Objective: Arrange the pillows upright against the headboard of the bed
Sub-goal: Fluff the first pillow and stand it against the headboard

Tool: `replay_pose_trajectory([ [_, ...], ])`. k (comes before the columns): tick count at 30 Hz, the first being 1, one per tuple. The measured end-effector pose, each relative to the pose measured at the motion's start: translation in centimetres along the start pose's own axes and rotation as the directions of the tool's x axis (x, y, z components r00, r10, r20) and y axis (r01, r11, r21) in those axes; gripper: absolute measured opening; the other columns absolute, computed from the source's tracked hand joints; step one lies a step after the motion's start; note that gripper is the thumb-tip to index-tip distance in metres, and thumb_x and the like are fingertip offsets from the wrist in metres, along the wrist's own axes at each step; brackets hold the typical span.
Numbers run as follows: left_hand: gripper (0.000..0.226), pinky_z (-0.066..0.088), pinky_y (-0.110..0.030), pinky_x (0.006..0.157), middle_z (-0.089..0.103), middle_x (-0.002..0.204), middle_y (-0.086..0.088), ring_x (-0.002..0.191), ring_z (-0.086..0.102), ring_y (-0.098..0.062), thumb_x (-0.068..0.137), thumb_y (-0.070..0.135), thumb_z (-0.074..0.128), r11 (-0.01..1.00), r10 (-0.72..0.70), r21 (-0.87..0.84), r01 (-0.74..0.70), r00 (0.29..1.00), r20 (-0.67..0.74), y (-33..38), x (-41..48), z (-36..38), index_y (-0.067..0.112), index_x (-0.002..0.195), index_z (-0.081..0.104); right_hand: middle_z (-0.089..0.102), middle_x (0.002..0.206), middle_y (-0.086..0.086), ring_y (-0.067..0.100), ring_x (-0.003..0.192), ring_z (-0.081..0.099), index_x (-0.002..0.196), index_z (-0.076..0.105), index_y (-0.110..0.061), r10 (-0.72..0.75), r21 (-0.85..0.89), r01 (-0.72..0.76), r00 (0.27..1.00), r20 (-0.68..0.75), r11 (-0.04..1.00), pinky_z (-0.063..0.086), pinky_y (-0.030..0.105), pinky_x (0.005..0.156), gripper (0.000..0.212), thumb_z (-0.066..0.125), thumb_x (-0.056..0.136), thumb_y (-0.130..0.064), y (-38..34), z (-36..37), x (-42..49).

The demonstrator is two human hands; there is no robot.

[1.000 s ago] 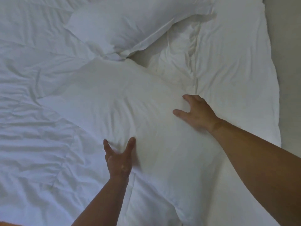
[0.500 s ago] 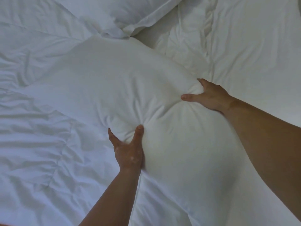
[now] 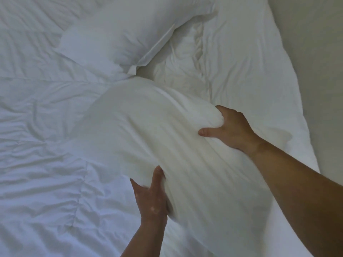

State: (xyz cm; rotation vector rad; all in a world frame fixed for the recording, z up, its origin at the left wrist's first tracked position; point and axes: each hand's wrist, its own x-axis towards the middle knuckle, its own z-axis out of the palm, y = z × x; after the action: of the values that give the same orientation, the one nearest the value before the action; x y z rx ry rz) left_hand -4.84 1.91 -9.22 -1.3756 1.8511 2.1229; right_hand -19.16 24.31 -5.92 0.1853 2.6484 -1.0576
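White cotton bedding (image 3: 37, 182): creased duvet covers the bed on your left; it gives no firm support, so expect anything set on it to sink and lean.
Far pillow (image 3: 130, 34): lies flat at the top of the view, its open case flap pointing toward the near pillow, close to it; contact cannot be confirmed. No headboard shows in this view.
Left hand (image 3: 151, 199): clamped on the near pillow's lower-left edge, thumb up on the top face, other fingers tucked beneath and hidden.
Near pillow (image 3: 148, 130): centre of view, held between your two hands, bulging and raised off the duvet at the gripped end.
Handling: judge it light, soft and compressible; the fabric bunches in folds between your grips. The case may slide over the filling, so grip filling and case together, deep at the two side edges, not the loose cloth.
Right hand (image 3: 230, 128): closed on the pillow's right edge, thumb pressed into the top face, fingers wrapped over the bulge.
Floor (image 3: 315, 52): pale strip past the bed's right edge.
Change from half a second ago: both grips have tightened and the pillow has gathered upward; a second ago your hands lay open on a flat pillow.
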Motion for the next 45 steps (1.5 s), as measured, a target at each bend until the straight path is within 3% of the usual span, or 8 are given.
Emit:
replay_pose_trajectory([
  [9,0.082,0.049,-0.048,0.104,0.070,0.123,0.017,0.115,0.066,-0.011,0.061,0.048,0.082,0.996,-0.019,0.087,-0.005,0.961,0.278,-2.5,-8.2,0.7,0.043,0.136,0.050,0.072,0.101,-0.012,0.016,0.095,0.067,0.114,0.067,-0.034,0.173,0.019,-0.174,0.954,-0.243,0.985,0.054,0.041,0.088,0.064,0.088,0.060,-0.060,4.4,-7.3,-15.1],
  [14,0.089,0.037,-0.046,0.116,0.055,0.145,0.010,0.131,0.054,-0.014,0.073,0.042,0.082,0.985,0.022,0.140,-0.096,0.892,0.451,-3.4,-11.0,4.2,0.036,0.150,0.037,0.072,0.100,-0.004,0.021,0.095,0.067,0.114,0.069,-0.030,0.268,0.054,-0.271,0.868,-0.418,0.961,0.054,0.042,0.087,0.063,0.089,0.061,-0.057,7.0,-11.6,-21.3],
  [19,0.100,0.036,-0.046,0.116,0.055,0.146,0.014,0.134,0.052,-0.013,0.062,0.057,0.086,0.978,0.000,0.168,-0.125,0.803,0.596,-5.1,-12.9,9.3,0.039,0.148,0.040,0.070,0.101,-0.003,0.021,0.094,0.064,0.110,0.069,-0.028,0.311,0.057,-0.341,0.760,-0.571,0.938,0.050,0.038,0.085,0.059,0.088,0.063,-0.056,9.9,-15.6,-25.1],
  [24,0.093,0.026,-0.038,0.122,0.041,0.155,0.013,0.140,0.042,-0.010,0.078,0.038,0.082,0.955,0.088,0.162,-0.249,0.757,0.647,-6.2,-14.8,14.6,0.032,0.154,0.029,0.070,0.104,0.002,0.026,0.098,0.064,0.113,0.070,-0.021,0.310,0.067,-0.373,0.646,-0.697,0.926,0.051,0.045,0.090,0.064,0.087,0.063,-0.057,13.5,-17.7,-26.9],
  [29,0.085,0.033,-0.041,0.118,0.054,0.147,0.008,0.134,0.052,-0.013,0.077,0.028,0.081,0.965,0.003,0.176,-0.192,0.683,0.730,-8.4,-14.5,18.9,0.027,0.151,0.039,0.069,0.102,-0.003,0.024,0.098,0.065,0.117,0.070,-0.024,0.308,0.092,-0.375,0.573,-0.760,0.922,0.051,0.045,0.090,0.065,0.086,0.064,-0.058,17.2,-18.2,-26.7],
  [37,0.082,0.036,-0.046,0.116,0.058,0.144,0.008,0.132,0.056,-0.013,0.074,0.032,0.082,0.947,-0.068,0.265,-0.183,0.692,0.719,-12.4,-9.8,22.3,0.029,0.148,0.045,0.060,0.095,-0.010,0.018,0.096,0.061,0.118,0.071,-0.024,0.323,0.108,-0.378,0.570,-0.756,0.919,0.046,0.043,0.091,0.061,0.084,0.068,-0.057,22.8,-14.8,-22.5],
  [42,0.051,0.049,-0.042,0.105,0.076,0.111,0.012,0.115,0.067,-0.017,0.077,0.034,0.082,0.807,-0.196,0.519,-0.281,0.701,0.685,-13.6,-5.9,23.2,0.031,0.123,0.061,0.065,0.096,-0.004,0.021,0.096,0.062,0.117,0.070,-0.025,0.380,0.100,-0.439,0.614,-0.692,0.893,0.044,0.044,0.089,0.062,0.082,0.068,-0.060,26.7,-10.8,-19.6],
  [45,0.101,0.056,-0.057,0.090,0.071,0.104,-0.025,0.106,0.067,-0.042,0.052,0.062,0.087,0.590,-0.197,0.683,-0.430,0.744,0.638,-12.0,-3.8,25.4,-0.004,0.122,0.056,0.066,0.103,-0.001,0.024,0.100,0.062,0.121,0.067,-0.026,0.445,0.112,-0.507,0.604,-0.661,0.855,0.043,0.043,0.090,0.070,0.080,0.066,-0.067,28.5,-10.7,-19.2],
])
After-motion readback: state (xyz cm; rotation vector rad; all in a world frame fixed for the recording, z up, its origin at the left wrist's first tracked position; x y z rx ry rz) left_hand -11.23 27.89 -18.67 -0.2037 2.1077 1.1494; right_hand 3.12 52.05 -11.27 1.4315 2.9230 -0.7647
